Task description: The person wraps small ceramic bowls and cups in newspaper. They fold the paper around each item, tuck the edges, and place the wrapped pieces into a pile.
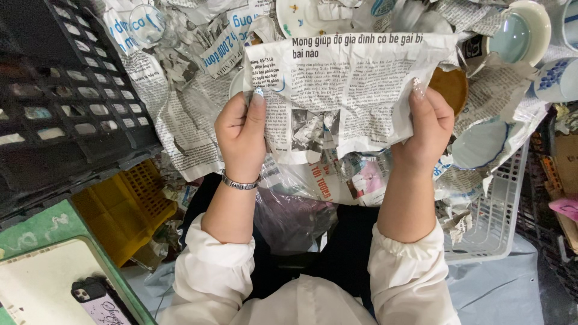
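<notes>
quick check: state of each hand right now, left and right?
Left hand: closed, pinching the left edge of the crumpled printed newspaper sheet.
Right hand: closed, gripping the same sheet's right edge.

Two hands holding a crumpled sheet of newspaper above a pile of paper-wrapped crockery.

Left hand [241,135], with a silver bracelet [241,183] at the wrist, pinches the left edge of the newspaper sheet [343,90]; right hand [424,129] pinches its right edge, so the sheet hangs spread between them. Both arms in white sleeves. Behind the sheet: more crumpled newspaper, a pale green bowl [518,36] upper right, a white cup with blue pattern [557,81] beside it, a brown-lined dish [450,87] just behind the right thumb. White plastic basket [497,222] at right. Black plastic crate [60,108] at left, yellow crate [123,207] below it. Phone [99,301] lying on a cream tray [42,283], lower left.
</notes>
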